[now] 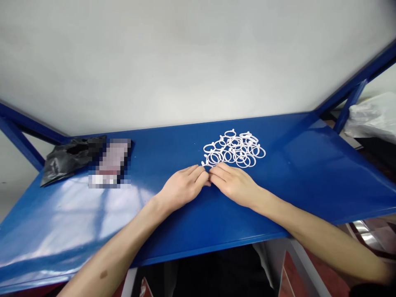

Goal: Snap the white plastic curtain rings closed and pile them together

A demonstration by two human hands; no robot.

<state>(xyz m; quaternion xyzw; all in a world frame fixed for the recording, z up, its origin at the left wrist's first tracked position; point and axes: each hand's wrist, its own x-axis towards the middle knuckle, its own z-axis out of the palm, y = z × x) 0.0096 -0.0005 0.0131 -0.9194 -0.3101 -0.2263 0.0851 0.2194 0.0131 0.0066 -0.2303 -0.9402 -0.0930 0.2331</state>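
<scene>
A heap of several white plastic rings (235, 149) lies on the blue shelf (303, 165), right of centre. Just in front of the heap my left hand (182, 186) and my right hand (235, 184) meet fingertip to fingertip. Both hands have their fingers curled and pressed together at the heap's near-left edge. What sits between the fingertips is hidden; it may be one of the white rings.
A black plastic bag (68, 158) lies at the shelf's back left, beside a blurred rectangular patch (109, 163). Blue frame struts (352, 88) rise at the right and left. A white bag (373, 115) sits beyond the right strut. A pale wall stands behind.
</scene>
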